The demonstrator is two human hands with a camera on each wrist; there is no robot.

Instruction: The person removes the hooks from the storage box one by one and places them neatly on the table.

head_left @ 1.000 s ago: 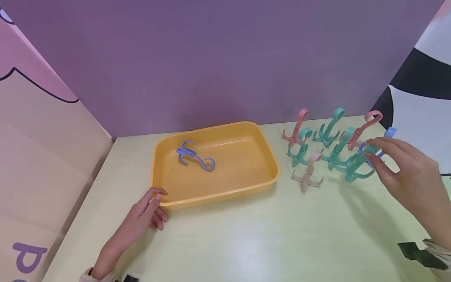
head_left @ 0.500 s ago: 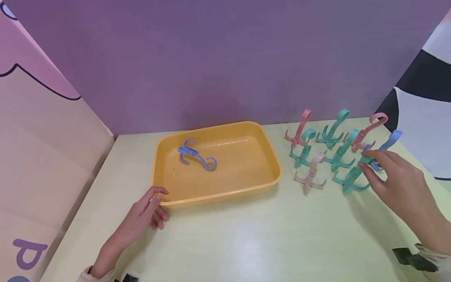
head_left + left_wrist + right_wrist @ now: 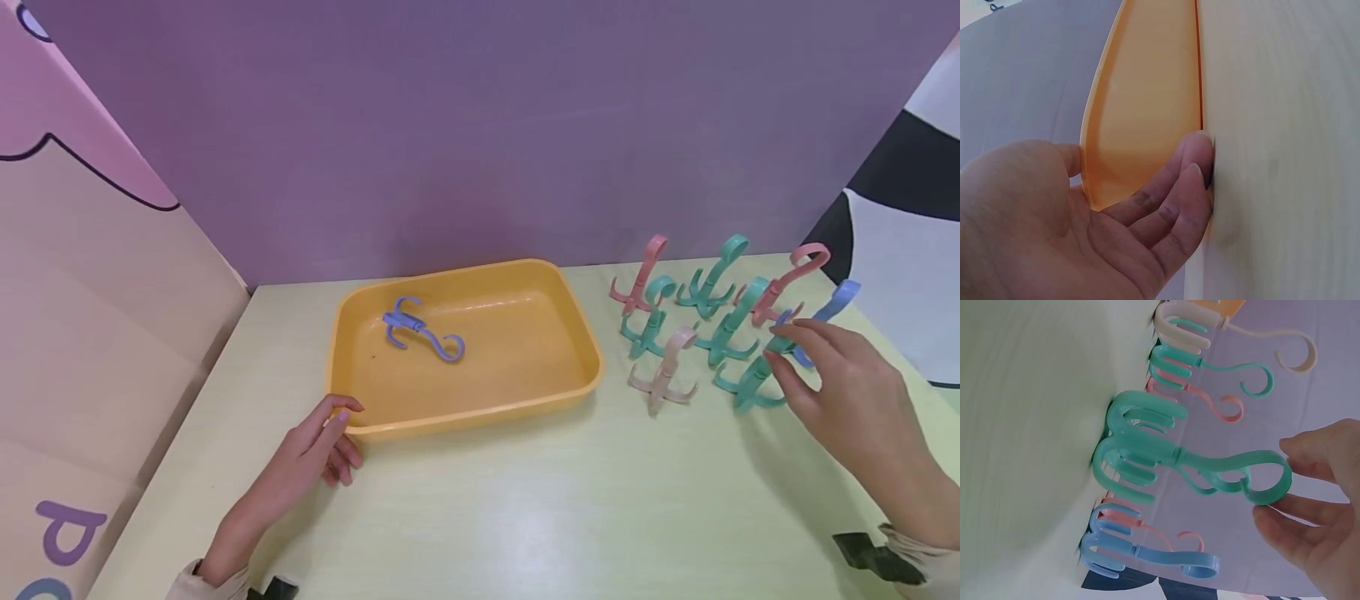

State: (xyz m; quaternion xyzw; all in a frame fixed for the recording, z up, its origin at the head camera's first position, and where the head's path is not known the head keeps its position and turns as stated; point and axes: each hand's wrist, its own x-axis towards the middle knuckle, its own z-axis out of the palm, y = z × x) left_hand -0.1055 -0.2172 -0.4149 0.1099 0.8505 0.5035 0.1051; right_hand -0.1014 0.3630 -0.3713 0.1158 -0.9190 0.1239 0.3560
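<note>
At the near left corner of a yellow plastic tray (image 3: 480, 421), my left hand (image 3: 300, 458) grips the rim. The left wrist view shows the tray wall (image 3: 1141, 94) between its thumb and curled fingers. A purple claw hook (image 3: 420, 327) lies on its side in the tray. At the right, my right hand (image 3: 855, 383) pinches the curled top of a green claw hook (image 3: 750, 383). That hook (image 3: 1147, 444) stands with its prongs down on the table. Thumb and finger lie on either side of its loop in the right wrist view.
Around the pinched hook stand several more claw hooks: a beige one (image 3: 663, 379), green ones (image 3: 727, 329), pink ones (image 3: 641, 279) and a blue one (image 3: 1147, 550). A purple panel (image 3: 480, 142) rises behind the pale table (image 3: 487, 517).
My right hand has lowered the green hook slightly forward and left, onto the table; it stays still over the last half second. My left hand keeps its grip on the tray.
</note>
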